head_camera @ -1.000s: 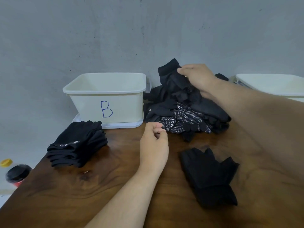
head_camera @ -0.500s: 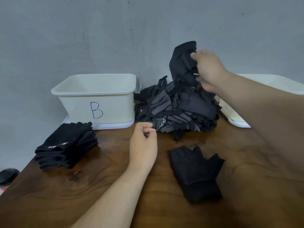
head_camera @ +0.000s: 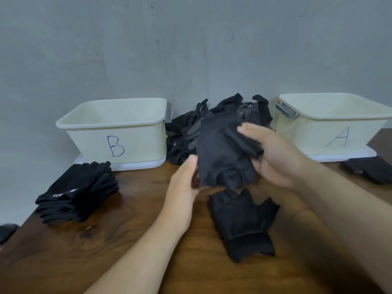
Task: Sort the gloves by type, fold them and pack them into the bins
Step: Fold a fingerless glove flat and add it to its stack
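Observation:
Both hands hold a black fingerless glove [head_camera: 220, 153] above the wooden table. My left hand [head_camera: 183, 183] grips its left edge and my right hand [head_camera: 275, 158] grips its right side. Below it a second black fingerless glove [head_camera: 241, 221] lies flat on the table. A loose pile of black gloves [head_camera: 191, 132], some with white dots, sits against the wall between two cream bins. Bin B [head_camera: 118, 132] stands at the left and bin A [head_camera: 331, 126] at the right. A stack of folded black gloves [head_camera: 78, 192] lies in front of bin B.
Another dark glove [head_camera: 369, 168] lies in front of bin A at the right. The table's left edge [head_camera: 25, 223] runs diagonally, with a dark round object [head_camera: 6, 231] beyond it. A grey wall stands right behind the bins.
My right hand pulled the glove out of the pile and brought it down toward me. My left hand rose from the table and took hold of the glove's left edge.

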A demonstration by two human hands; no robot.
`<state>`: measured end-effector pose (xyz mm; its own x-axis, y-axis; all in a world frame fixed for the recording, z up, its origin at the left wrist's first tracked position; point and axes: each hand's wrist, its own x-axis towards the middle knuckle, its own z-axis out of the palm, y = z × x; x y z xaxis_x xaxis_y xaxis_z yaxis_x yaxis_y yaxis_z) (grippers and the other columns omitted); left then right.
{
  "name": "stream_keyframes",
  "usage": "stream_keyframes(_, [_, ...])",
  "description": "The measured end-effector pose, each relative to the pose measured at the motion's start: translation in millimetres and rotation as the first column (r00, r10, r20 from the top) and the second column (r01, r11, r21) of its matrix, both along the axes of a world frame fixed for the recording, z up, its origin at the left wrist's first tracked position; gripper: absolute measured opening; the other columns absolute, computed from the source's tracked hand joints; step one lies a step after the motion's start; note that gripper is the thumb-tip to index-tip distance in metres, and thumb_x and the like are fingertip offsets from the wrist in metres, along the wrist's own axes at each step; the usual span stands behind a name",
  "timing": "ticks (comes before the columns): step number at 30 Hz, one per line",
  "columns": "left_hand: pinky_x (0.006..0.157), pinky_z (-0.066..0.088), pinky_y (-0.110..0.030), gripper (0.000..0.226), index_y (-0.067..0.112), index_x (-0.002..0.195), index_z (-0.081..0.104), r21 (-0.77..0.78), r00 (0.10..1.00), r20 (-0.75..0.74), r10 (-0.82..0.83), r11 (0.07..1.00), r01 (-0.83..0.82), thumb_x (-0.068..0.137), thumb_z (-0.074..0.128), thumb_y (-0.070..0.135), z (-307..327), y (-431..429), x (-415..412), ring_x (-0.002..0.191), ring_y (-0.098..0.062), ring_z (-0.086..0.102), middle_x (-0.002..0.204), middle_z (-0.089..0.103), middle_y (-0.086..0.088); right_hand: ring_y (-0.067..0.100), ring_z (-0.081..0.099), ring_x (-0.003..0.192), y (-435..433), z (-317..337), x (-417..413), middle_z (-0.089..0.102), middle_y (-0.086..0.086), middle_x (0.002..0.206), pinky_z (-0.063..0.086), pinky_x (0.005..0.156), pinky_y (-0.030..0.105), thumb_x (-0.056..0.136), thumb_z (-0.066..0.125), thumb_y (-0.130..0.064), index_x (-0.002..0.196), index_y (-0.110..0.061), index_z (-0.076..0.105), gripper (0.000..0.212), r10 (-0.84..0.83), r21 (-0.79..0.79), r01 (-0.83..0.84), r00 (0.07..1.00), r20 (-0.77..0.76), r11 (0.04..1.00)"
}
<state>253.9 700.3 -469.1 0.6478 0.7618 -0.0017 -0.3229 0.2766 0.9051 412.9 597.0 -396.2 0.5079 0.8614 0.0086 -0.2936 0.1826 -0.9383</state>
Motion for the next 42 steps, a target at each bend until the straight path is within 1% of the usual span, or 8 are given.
stream_keyframes(4, [0.125, 0.036, -0.05, 0.061, 0.014, 0.148, 0.06, -0.088, 0.977, 0.065, -0.202, 0.974, 0.207, 0.099, 0.065, 0.05, -4, -3, -3, 0.139, -0.027, 0.06, 0.147, 0.064, -0.009, 0.019, 0.059, 0.083, -23, -20, -12, 0.06, 0.008, 0.095, 0.043, 0.071, 0.037, 0.108, 0.057, -0.028, 0.094, -0.015, 0.06, 0.019, 0.137, -0.233, -0.085, 0.966, 0.219, 0.969])
stream_keyframes(8, [0.121, 0.041, -0.054, 0.044, 0.006, 0.139, 0.066, 0.01, 0.979, -0.021, -0.201, 0.979, 0.202, 0.106, 0.061, 0.033, -5, -8, -6, 0.133, -0.033, 0.064, 0.138, 0.069, -0.017, 0.015, 0.062, 0.069, -38, -27, -26, 0.06, 0.009, 0.083, 0.048, 0.054, 0.029, 0.11, 0.052, -0.03, 0.094, -0.015, 0.06, 0.024, 0.14, -0.303, -0.065, 0.963, 0.231, 0.951])
stream_keyframes(18, [0.103, 0.057, -0.058, 0.021, 0.011, 0.103, 0.084, 0.209, 0.992, -0.124, 0.017, 0.978, 0.009, 0.094, 0.074, 0.028, -2, -36, 1, 0.108, -0.034, 0.076, 0.108, 0.081, -0.015, 0.011, 0.078, 0.097, -62, -52, -32, 0.079, -0.009, 0.104, 0.063, 0.088, 0.032, 0.084, 0.09, -0.027, 0.113, -0.035, 0.078, 0.032, -0.084, -0.135, 0.178, 0.851, 0.518, 0.975])
stream_keyframes(22, [0.103, 0.057, -0.053, 0.017, 0.017, 0.108, 0.084, 0.234, 0.993, -0.105, 0.045, 0.972, -0.019, 0.094, 0.076, 0.019, 2, -37, 1, 0.11, -0.029, 0.076, 0.112, 0.081, -0.01, 0.018, 0.077, 0.109, -59, -62, -19, 0.081, 0.0, 0.112, 0.059, 0.103, 0.043, 0.086, 0.088, -0.019, 0.12, -0.023, 0.08, 0.035, -0.134, -0.07, 0.18, 0.896, 0.424, 0.981])
stream_keyframes(26, [0.107, 0.054, -0.049, 0.027, 0.015, 0.123, 0.077, 0.204, 0.996, -0.067, -0.051, 0.977, 0.064, 0.096, 0.072, 0.017, 8, -36, -2, 0.119, -0.029, 0.073, 0.123, 0.077, -0.009, 0.028, 0.078, 0.105, -60, -61, -13, 0.082, 0.009, 0.109, 0.06, 0.084, 0.033, 0.087, 0.086, -0.013, 0.115, -0.017, 0.082, 0.028, -0.069, -0.055, 0.091, 0.945, 0.32, 0.994])
stream_keyframes(29, [0.107, 0.054, -0.051, 0.022, 0.019, 0.114, 0.081, 0.239, 0.998, -0.06, -0.008, 0.971, 0.022, 0.097, 0.07, 0.028, 14, -40, -5, 0.117, -0.028, 0.074, 0.119, 0.079, -0.008, 0.033, 0.079, 0.101, -62, -56, -14, 0.081, 0.013, 0.102, 0.062, 0.096, 0.047, 0.083, 0.089, -0.015, 0.111, -0.018, 0.082, 0.029, -0.014, -0.093, 0.054, 0.921, 0.39, 0.994])
stream_keyframes(33, [0.096, 0.06, -0.045, 0.013, 0.023, 0.104, 0.084, 0.384, 0.992, -0.036, 0.119, 0.918, -0.097, 0.097, 0.073, 0.024, 15, -48, -7, 0.106, -0.023, 0.077, 0.107, 0.082, -0.003, 0.021, 0.078, 0.106, -69, -40, -17, 0.08, 0.002, 0.111, 0.06, 0.1, 0.038, 0.088, 0.084, -0.024, 0.117, -0.027, 0.079, 0.029, 0.092, -0.1, -0.052, 0.891, 0.445, 0.994])
stream_keyframes(42, [0.083, 0.061, -0.027, 0.008, 0.021, 0.097, 0.084, 0.456, 0.983, 0.005, 0.181, 0.875, -0.163, 0.09, 0.081, 0.023, 21, -62, -14, 0.096, -0.017, 0.078, 0.097, 0.082, 0.001, 0.026, 0.075, 0.085, -65, -47, -31, 0.076, 0.019, 0.089, 0.063, 0.081, 0.043, 0.093, 0.081, -0.022, 0.092, -0.012, 0.082, 0.01, -0.202, 0.136, 0.154, 0.84, 0.503, 0.979])
